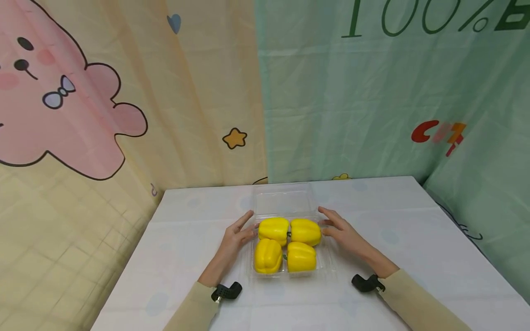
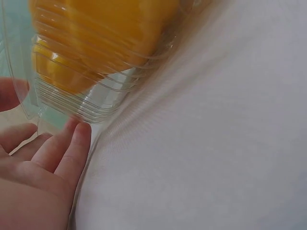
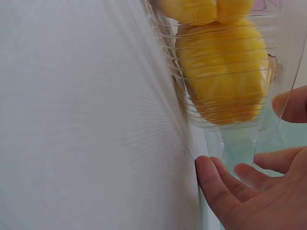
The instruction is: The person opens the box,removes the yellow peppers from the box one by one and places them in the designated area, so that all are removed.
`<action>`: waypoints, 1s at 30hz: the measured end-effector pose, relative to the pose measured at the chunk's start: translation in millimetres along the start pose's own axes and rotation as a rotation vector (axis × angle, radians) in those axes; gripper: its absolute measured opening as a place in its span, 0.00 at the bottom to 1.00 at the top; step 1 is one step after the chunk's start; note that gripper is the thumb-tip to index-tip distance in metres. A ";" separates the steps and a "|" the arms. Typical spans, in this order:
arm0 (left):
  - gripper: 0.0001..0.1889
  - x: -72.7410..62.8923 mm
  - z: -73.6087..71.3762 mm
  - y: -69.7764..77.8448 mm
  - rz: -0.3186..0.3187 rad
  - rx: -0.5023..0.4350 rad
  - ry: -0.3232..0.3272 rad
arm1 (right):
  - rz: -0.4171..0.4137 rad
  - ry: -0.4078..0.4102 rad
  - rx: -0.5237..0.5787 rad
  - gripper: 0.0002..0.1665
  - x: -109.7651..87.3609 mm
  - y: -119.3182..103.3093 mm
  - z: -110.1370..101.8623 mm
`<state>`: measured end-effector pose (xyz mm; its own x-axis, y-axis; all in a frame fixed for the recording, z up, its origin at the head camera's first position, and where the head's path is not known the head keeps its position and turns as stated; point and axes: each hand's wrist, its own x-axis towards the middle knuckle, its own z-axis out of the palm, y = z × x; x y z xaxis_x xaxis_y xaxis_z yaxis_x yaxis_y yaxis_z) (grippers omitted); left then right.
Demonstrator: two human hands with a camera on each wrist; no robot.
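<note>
A clear plastic clamshell box sits on the table with its lid laid back, away from me. Inside are several yellow bell peppers, set in two rows. At the box's far left corner is my left hand, fingers spread and reaching toward the hinge side. Its fingertips come right up to the ribbed wall in the left wrist view. My right hand mirrors it at the far right corner, with the thumb near the rim and the other fingers loosely bent below.
A white cloth covers the table. Behind it hangs a printed curtain, beige on the left and green on the right. Black wrist cameras are strapped at both sleeves.
</note>
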<state>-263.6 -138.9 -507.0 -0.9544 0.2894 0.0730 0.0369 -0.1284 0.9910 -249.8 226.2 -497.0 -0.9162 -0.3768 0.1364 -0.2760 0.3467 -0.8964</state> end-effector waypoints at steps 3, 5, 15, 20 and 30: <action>0.31 -0.8 0.0 -0.4 -0.014 -0.027 0.001 | 0.020 0.003 -0.001 0.39 0.3 -0.6 -0.2; 0.30 -1.0 -0.2 -1.0 -0.021 -0.050 -0.006 | 0.015 0.001 -0.006 0.39 0.3 -0.6 -1.3; 0.30 0.2 -3.7 -5.5 -0.022 -0.079 -0.061 | 0.043 0.027 -0.056 0.38 -1.2 -6.1 -8.0; 0.31 0.8 -4.6 -4.5 -0.015 -0.087 -0.073 | 0.031 0.040 -0.110 0.37 -1.7 -13.3 -11.2; 0.30 -0.1 -6.4 -4.0 -0.026 -0.097 -0.052 | -0.049 0.082 -0.257 0.39 -3.3 -33.9 -13.1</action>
<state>-265.5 -144.5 -511.6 -0.9380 0.3420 0.0560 -0.0187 -0.2111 0.9773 -241.3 227.0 -461.6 -0.9174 -0.3317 0.2198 -0.3758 0.5406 -0.7527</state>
